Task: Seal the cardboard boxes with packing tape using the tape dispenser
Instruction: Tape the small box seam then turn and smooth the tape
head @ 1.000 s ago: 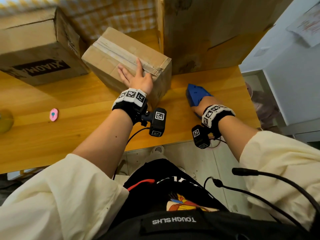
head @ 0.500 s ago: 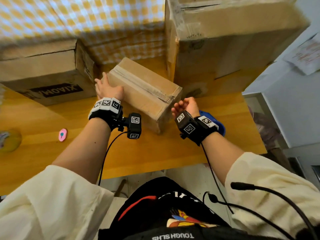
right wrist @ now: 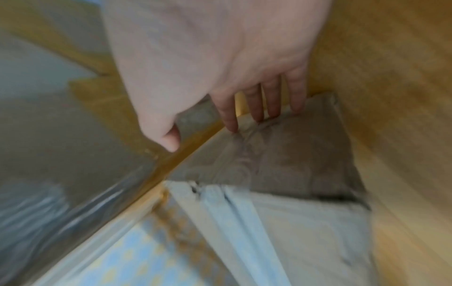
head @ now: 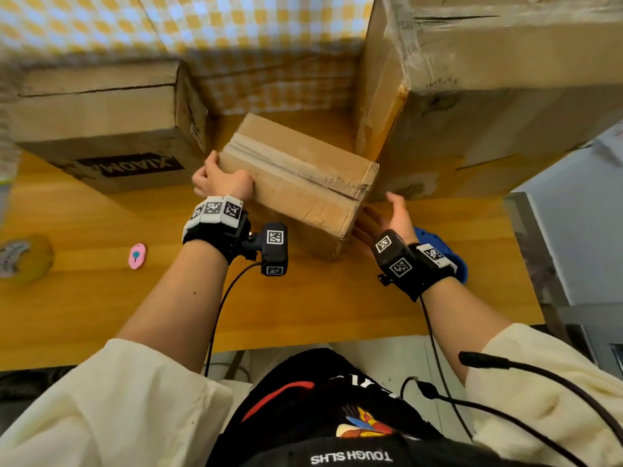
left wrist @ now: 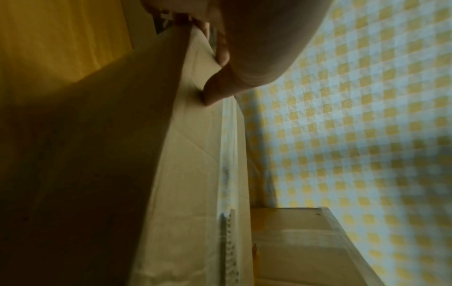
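A small cardboard box (head: pixel 296 183) with tape along its top seam stands in the middle of the wooden table (head: pixel 303 315). My left hand (head: pixel 219 180) grips its left end, thumb on top and fingers curled round the corner; the left wrist view shows that hand (left wrist: pixel 244 48) on the box (left wrist: pixel 195 154). My right hand (head: pixel 394 214) is open at the box's right end. In the right wrist view its straight fingers (right wrist: pixel 271 100) touch the end face of the box (right wrist: pixel 293 154). The blue tape dispenser (head: pixel 460 264) lies on the table, partly hidden behind my right wrist.
A large box printed XIAOMI (head: pixel 101 129) stands at the back left, and a taller taped box (head: pixel 488 96) at the back right, close to the small box. A pink tag (head: pixel 136 256) and a yellowish roll (head: pixel 27 257) lie on the left. The table's right edge is near the dispenser.
My right hand let go of the blue dispenser and moved to the box's right end. My left hand slid from the box's top to its left end.
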